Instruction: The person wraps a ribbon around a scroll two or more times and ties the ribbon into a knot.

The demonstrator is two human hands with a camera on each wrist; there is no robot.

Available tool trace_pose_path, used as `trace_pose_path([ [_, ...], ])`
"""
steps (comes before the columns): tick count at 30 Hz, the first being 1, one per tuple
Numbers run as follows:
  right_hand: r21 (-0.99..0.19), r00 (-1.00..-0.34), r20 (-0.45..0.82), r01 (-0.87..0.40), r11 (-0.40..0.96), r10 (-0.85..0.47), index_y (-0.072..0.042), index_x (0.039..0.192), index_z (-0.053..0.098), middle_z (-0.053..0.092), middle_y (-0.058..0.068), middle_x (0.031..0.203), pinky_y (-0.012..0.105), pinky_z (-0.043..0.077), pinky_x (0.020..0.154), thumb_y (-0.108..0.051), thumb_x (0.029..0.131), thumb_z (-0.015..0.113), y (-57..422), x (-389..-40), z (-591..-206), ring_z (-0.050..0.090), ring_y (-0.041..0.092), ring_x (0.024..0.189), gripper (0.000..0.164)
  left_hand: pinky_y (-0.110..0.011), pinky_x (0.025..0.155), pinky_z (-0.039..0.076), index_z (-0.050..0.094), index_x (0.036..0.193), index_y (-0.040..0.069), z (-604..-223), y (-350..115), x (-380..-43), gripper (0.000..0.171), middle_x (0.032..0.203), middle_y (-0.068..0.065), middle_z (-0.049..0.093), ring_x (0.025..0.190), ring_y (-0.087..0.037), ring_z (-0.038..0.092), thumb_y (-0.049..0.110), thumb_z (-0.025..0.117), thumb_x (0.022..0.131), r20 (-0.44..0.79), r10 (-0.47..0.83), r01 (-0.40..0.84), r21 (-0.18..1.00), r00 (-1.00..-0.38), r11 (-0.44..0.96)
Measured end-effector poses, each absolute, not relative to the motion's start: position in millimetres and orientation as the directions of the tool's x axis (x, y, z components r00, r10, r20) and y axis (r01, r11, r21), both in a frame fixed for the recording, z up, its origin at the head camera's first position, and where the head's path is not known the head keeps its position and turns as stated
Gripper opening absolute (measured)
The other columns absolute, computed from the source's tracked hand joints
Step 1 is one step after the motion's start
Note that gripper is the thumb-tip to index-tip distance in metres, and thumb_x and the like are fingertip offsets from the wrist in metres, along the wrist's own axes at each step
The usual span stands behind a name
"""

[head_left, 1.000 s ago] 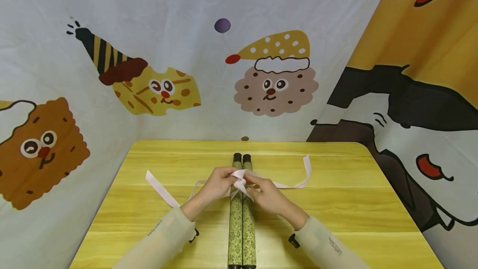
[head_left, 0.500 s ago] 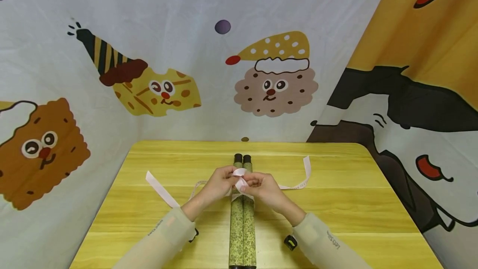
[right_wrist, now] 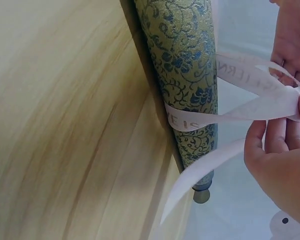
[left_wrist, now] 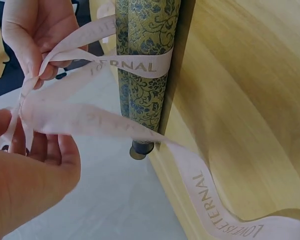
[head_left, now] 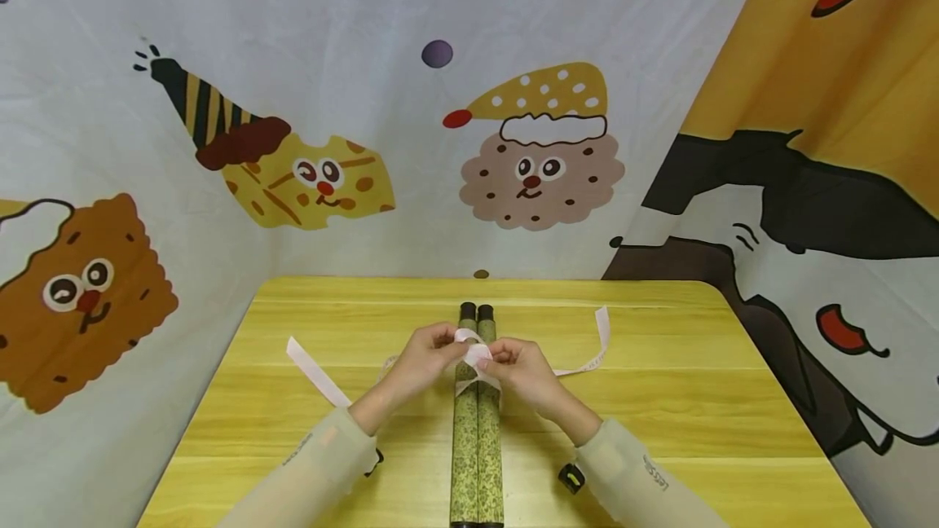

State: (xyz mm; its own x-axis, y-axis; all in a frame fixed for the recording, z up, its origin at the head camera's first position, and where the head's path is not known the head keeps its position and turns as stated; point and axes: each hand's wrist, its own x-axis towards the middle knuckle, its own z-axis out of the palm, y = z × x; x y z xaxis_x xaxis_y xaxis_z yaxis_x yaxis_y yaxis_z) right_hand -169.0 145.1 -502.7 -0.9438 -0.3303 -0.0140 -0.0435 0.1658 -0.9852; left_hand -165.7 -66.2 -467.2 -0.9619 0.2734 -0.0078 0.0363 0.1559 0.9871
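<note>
Two rolled scrolls [head_left: 465, 455] lie side by side, in green-gold brocade with dark floral pattern and dark end knobs. A pale pink ribbon [left_wrist: 140, 66] with gold lettering wraps round them and rises into loops between my hands. In the head view, my left hand [head_left: 425, 358] pinches a ribbon loop just left of the scrolls. From the right, my right hand [head_left: 526, 375] pinches another ribbon fold between thumb and fingers. The left wrist view shows the ribbon twisted where the hands meet, above the scrolls; fingers partly hide the crossing.
The scrolls lie on a wood-grain table [head_left: 660, 398]. One loose ribbon tail [head_left: 317, 371] stretches left, another [head_left: 603, 341] curls right. Behind the table hangs a cartoon-printed cloth [head_left: 352, 39]. A small black device [head_left: 570, 477] sits by the right sleeve.
My right hand has shifted its fingers on the ribbon and now pinches a fold right of the middle. The left hand keeps its pinch. The ribbon loops between them have changed shape; the scrolls stay put.
</note>
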Motion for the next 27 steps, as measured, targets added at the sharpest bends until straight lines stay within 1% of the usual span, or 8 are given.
trace_pose_path([
  [4,-0.988,-0.949,-0.005,-0.044,0.151,-0.315,0.008,0.107,0.074,0.076,0.014,0.094,0.029,0.059,0.076,-0.004,0.095,0.075,146,-168,-504,0.069,0.019,0.085,0.016,-0.028,0.073,0.053,0.073,0.099,-0.003,-468,-68,-164,0.010,0.093,-0.011,0.073,0.083,-0.020,0.063,0.006,0.070,0.095,0.008,0.191,0.034,0.990,-0.982,0.136],
  [8,-0.988,-0.958,-0.012,-0.033,0.152,-0.285,0.007,0.106,0.074,0.073,0.011,0.089,0.027,0.058,0.073,-0.003,0.094,0.076,146,-168,-506,0.066,0.019,0.081,0.015,-0.024,0.064,0.048,0.074,0.092,-0.003,-469,-70,-161,0.006,0.084,-0.006,0.070,0.075,-0.017,0.057,0.003,0.072,0.090,0.010,0.120,0.023,0.994,-0.993,0.106],
  [12,-0.990,-0.964,-0.010,-0.027,0.137,-0.266,0.008,0.104,0.074,0.070,0.009,0.086,0.025,0.055,0.069,-0.001,0.093,0.075,145,-167,-505,0.063,0.018,0.078,0.014,-0.024,0.066,0.050,0.074,0.090,-0.003,-471,-74,-158,0.009,0.082,-0.005,0.070,0.076,-0.017,0.059,0.006,0.074,0.090,-0.025,0.040,-0.021,0.996,-0.999,0.092],
  [15,-0.991,-0.966,-0.010,-0.025,0.128,-0.259,0.009,0.104,0.073,0.070,0.009,0.086,0.024,0.054,0.068,0.001,0.093,0.075,144,-167,-505,0.062,0.017,0.077,0.014,-0.024,0.069,0.055,0.074,0.089,-0.004,-475,-76,-156,0.012,0.082,-0.010,0.072,0.074,-0.016,0.062,0.008,0.073,0.091,-0.072,-0.036,-0.074,0.995,-0.997,0.068],
  [17,-0.991,-0.966,-0.007,-0.028,0.131,-0.257,0.008,0.103,0.073,0.071,0.010,0.087,0.025,0.055,0.069,0.001,0.093,0.075,144,-166,-505,0.062,0.017,0.078,0.013,-0.025,0.071,0.058,0.072,0.091,-0.006,-478,-78,-155,0.013,0.083,-0.011,0.072,0.075,-0.016,0.065,0.007,0.071,0.093,-0.117,-0.072,-0.117,0.993,-0.991,-0.003],
  [21,-0.990,-0.965,-0.010,-0.027,0.137,-0.263,0.007,0.102,0.074,0.072,0.011,0.090,0.032,0.059,0.074,0.001,0.091,0.076,143,-165,-506,0.065,0.023,0.081,0.012,-0.027,0.078,0.059,0.065,0.096,-0.009,-483,-81,-155,0.010,0.090,-0.011,0.069,0.080,-0.016,0.065,0.001,0.066,0.096,-0.204,-0.088,-0.176,0.951,-0.975,-0.255],
  [23,-0.990,-0.964,-0.008,-0.029,0.135,-0.267,0.007,0.101,0.074,0.073,0.012,0.090,0.035,0.061,0.076,0.001,0.091,0.076,143,-165,-506,0.066,0.024,0.082,0.011,-0.026,0.080,0.059,0.061,0.098,-0.007,-484,-82,-156,0.006,0.094,-0.010,0.067,0.083,-0.016,0.064,-0.002,0.065,0.097,-0.236,-0.082,-0.190,0.909,-0.968,-0.370],
  [27,-0.991,-0.966,-0.007,-0.028,0.132,-0.259,0.007,0.100,0.074,0.073,0.012,0.089,0.033,0.061,0.076,0.001,0.091,0.076,143,-165,-507,0.067,0.023,0.081,0.011,-0.025,0.082,0.057,0.056,0.101,-0.003,-482,-84,-157,0.007,0.099,-0.009,0.065,0.086,-0.015,0.062,-0.006,0.062,0.098,-0.265,-0.071,-0.198,0.849,-0.962,-0.491],
])
